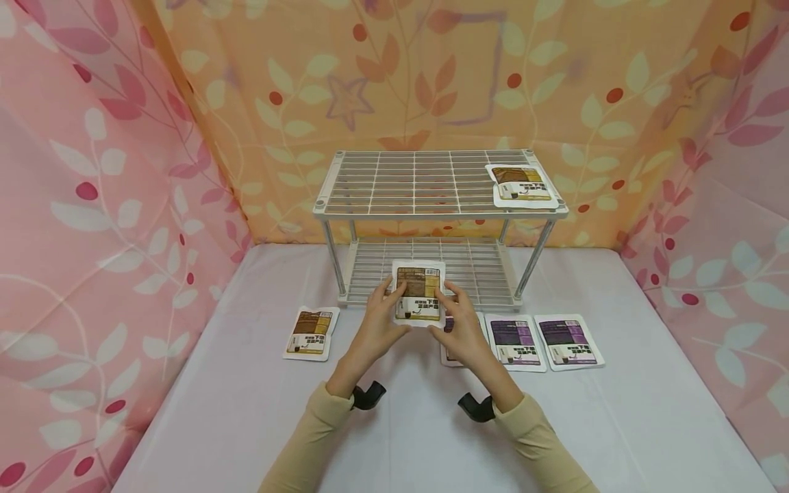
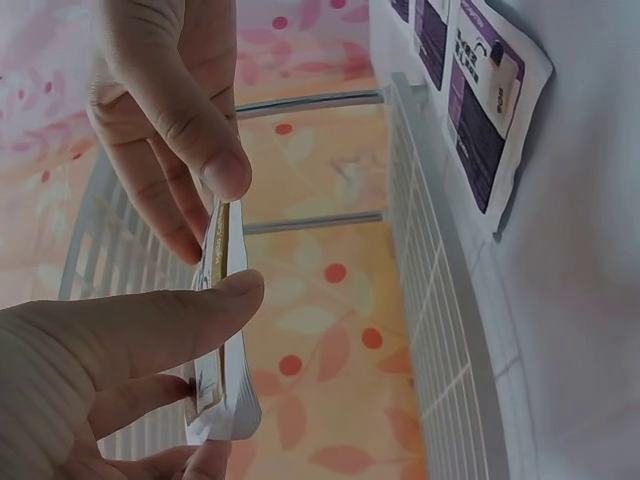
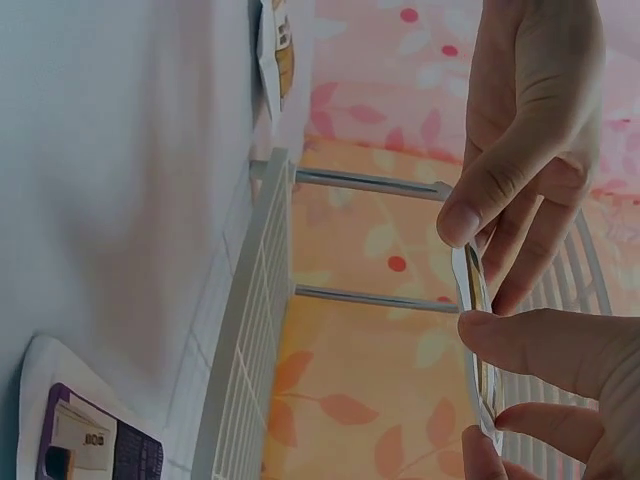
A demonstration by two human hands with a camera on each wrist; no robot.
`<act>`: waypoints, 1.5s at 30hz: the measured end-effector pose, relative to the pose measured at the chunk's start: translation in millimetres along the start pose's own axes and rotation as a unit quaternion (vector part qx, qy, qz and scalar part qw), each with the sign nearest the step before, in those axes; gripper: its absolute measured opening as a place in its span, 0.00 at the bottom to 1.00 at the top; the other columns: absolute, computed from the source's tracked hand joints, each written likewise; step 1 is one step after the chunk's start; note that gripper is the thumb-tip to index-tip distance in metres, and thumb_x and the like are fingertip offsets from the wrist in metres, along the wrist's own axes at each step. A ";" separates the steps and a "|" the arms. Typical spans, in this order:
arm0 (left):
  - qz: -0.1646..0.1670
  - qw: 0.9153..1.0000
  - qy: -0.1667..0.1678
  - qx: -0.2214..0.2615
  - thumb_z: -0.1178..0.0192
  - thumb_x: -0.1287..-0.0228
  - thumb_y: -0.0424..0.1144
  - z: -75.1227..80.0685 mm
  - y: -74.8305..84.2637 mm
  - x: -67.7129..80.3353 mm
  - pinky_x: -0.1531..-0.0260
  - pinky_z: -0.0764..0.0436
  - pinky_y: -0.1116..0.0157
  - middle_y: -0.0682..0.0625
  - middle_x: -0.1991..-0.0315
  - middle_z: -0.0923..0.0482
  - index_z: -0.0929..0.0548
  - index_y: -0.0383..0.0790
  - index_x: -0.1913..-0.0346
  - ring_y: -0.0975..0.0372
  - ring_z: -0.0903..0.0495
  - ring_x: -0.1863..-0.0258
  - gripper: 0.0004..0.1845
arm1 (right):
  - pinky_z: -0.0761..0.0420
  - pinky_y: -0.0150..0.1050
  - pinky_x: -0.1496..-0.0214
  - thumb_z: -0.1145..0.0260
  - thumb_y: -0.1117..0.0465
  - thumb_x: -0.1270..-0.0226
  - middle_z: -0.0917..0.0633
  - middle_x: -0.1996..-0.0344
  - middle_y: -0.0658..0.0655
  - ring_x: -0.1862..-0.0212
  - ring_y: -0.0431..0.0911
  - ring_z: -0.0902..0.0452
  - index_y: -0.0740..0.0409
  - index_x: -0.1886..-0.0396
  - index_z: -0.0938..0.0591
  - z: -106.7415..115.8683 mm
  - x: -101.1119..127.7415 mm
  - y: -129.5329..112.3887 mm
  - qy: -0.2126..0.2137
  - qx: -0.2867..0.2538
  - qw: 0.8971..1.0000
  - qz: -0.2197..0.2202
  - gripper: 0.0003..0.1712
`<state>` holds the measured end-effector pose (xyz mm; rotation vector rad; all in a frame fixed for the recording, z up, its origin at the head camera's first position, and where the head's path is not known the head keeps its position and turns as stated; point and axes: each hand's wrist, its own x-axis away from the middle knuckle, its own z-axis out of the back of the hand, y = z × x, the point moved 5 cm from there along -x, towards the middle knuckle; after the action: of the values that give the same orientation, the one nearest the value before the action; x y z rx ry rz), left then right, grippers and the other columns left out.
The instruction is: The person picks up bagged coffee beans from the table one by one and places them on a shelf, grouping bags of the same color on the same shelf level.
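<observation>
A flat white-edged pouch with a brown and yellow label (image 1: pixel 420 282) is held up in front of the wire rack. My left hand (image 1: pixel 374 323) pinches its left side, thumb at the lower edge and fingers on the printed face. On its right side my right hand (image 1: pixel 466 333) grips it the same way. In the left wrist view the pouch (image 2: pixel 238 370) is seen edge-on between thumbs and fingers of both hands. The right wrist view also shows the pouch (image 3: pixel 463 275) from the side, both thumbs on its plain back.
A white two-tier rack (image 1: pixel 394 185) stands at the back. On its top right lies another brown pouch (image 1: pixel 524 186). A brown pouch (image 1: pixel 310 333) lies on the table, left. Purple pouches (image 1: pixel 516 344) (image 1: pixel 569 344) lie to the right, beside one partly hidden by my right hand.
</observation>
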<state>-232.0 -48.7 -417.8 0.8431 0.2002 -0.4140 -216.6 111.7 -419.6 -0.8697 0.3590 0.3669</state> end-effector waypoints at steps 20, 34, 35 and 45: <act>-0.059 0.997 0.049 -0.004 0.29 0.55 0.27 10.3 19.7 -3.0 0.49 0.24 0.56 0.41 0.30 0.47 0.33 0.36 0.35 0.50 0.39 0.38 0.40 | 0.22 0.47 0.55 0.25 0.72 0.57 0.37 0.35 0.63 0.48 0.54 0.31 0.66 0.39 0.29 17.7 -4.2 -11.9 0.050 0.021 0.997 0.063 0.41; -0.122 0.989 0.083 -0.017 0.30 0.54 0.27 17.7 35.3 -8.8 0.43 0.27 0.58 0.41 0.32 0.46 0.33 0.35 0.35 0.51 0.38 0.37 0.39 | 0.24 0.51 0.49 0.27 0.71 0.53 0.38 0.33 0.63 0.42 0.54 0.34 0.67 0.39 0.30 31.8 -7.4 -20.8 0.076 0.024 0.993 0.082 0.38; -0.126 0.988 0.087 -0.022 0.30 0.54 0.27 18.2 36.6 -9.2 0.43 0.28 0.57 0.41 0.32 0.45 0.33 0.35 0.35 0.51 0.38 0.37 0.39 | 0.24 0.51 0.49 0.27 0.71 0.53 0.38 0.33 0.63 0.42 0.54 0.34 0.67 0.39 0.30 32.9 -7.6 -21.5 0.078 0.024 0.993 0.085 0.38; -0.161 0.980 0.107 -0.052 0.30 0.51 0.31 25.0 49.8 -13.9 0.40 0.31 0.57 0.41 0.31 0.44 0.32 0.37 0.36 0.52 0.40 0.35 0.37 | 0.27 0.49 0.43 0.28 0.72 0.52 0.36 0.35 0.64 0.40 0.56 0.35 0.68 0.40 0.28 47.2 -11.4 -31.2 0.105 0.033 0.985 0.132 0.36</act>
<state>-222.9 -34.3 -363.0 0.7523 0.5577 -0.6104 -205.3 128.7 -365.7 -0.7993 0.6824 0.5071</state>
